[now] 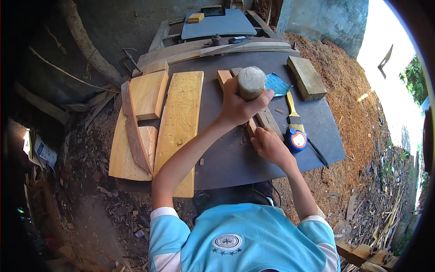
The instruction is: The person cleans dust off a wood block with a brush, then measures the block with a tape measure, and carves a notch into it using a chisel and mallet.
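My left hand [240,105] is wrapped round a thick pale cylinder [252,80], held up over the table with its rough round end uppermost. Below it lie narrow wooden strips, side by side and slanting toward me. One greyish strip [270,121] has small slots cut in its face. My right hand [272,147] is closed at the near end of these strips, fingers curled against the wood. An orange-brown strip [223,77] shows its far end beyond my left hand, which hides the middle of the strips.
Right of the strips lie a yellow-handled paintbrush [292,106], a blue tape measure [297,139], a black pen-like tool [318,153], a blue sheet [277,85] and a wood block [306,78]. A carved board [180,118] and stacked planks [147,97] lie left.
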Motion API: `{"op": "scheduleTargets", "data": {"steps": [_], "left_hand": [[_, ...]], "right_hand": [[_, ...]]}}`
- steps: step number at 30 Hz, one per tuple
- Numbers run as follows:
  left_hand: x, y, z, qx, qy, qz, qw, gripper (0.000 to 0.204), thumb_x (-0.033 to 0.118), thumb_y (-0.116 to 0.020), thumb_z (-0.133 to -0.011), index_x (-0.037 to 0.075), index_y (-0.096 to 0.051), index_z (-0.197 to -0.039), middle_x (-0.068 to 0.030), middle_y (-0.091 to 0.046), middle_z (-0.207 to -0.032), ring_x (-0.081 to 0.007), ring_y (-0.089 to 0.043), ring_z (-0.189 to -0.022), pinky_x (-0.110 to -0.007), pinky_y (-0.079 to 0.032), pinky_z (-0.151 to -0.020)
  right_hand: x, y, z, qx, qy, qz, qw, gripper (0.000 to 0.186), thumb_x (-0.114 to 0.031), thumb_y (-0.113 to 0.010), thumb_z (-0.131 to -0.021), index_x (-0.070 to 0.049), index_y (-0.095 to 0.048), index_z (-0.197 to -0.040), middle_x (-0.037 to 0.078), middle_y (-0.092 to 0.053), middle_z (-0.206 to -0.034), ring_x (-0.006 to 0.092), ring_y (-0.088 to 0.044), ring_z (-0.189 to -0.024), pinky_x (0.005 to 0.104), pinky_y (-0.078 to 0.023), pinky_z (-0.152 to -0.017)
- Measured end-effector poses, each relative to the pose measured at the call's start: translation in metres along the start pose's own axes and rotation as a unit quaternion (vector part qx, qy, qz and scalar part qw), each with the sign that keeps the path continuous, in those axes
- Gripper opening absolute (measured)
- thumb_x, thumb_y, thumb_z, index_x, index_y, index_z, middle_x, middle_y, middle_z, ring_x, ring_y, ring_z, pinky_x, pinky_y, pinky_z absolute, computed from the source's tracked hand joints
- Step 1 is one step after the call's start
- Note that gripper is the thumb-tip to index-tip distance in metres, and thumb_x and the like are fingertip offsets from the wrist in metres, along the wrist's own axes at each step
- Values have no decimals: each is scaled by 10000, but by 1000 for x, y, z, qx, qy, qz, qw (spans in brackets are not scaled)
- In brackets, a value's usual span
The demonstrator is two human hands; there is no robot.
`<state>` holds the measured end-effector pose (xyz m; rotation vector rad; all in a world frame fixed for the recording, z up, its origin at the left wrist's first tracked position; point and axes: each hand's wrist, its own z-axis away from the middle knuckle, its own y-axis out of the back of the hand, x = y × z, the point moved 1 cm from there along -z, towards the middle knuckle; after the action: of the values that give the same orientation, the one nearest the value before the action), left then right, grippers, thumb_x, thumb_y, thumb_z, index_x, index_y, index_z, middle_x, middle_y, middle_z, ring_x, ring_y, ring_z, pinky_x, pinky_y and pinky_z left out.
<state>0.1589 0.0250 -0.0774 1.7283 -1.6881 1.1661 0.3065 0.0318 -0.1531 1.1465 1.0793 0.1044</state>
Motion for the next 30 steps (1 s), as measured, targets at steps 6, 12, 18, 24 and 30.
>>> {"op": "scheduleTargets", "data": {"steps": [6,12,18,24,30], "left_hand": [[-9,14,20,-61,-38,-56,996,175,32,-625,-730,48,-484,-833,-51,-542,-642,-101,-530,-520,-239,-432,-464],[-12,15,26,13,8,20,1000,135,66,-695,-645,26,-587,-715,-7,-606,-635,-73,-588,-597,-228,-477,-576],[-3,11,23,-7,-26,-39,999,169,102,-690,-653,17,-580,-750,-17,-609,-658,-64,-571,-599,-231,-465,-569],[-9,4,13,-26,-118,-73,990,185,109,-685,-652,14,-587,-777,-20,-604,-647,-63,-558,-594,-234,-463,-568],[-2,10,22,-3,-74,-64,995,174,106,-678,-656,15,-591,-776,-26,-603,-637,-63,-560,-587,-235,-459,-554]], "right_hand": [[-16,-4,1,-2,-16,54,998,183,-136,-560,-832,24,-486,-882,225,-527,-833,396,-536,-848,468,-421,-740],[-11,-3,0,-16,4,90,996,257,-131,-584,-813,91,-496,-907,267,-539,-890,395,-579,-825,439,-468,-749],[-2,23,-22,175,4,116,978,285,-164,-604,-800,51,-519,-967,251,-569,-852,407,-573,-814,455,-470,-734],[61,15,-64,39,-15,146,988,544,-264,-721,-691,61,-472,-1049,298,-563,-943,397,-566,-934,438,-465,-797],[-24,94,-27,85,-111,-289,947,399,-89,-483,-820,53,-399,-1183,156,-609,-788,204,-630,-629,307,-528,-549]]}}
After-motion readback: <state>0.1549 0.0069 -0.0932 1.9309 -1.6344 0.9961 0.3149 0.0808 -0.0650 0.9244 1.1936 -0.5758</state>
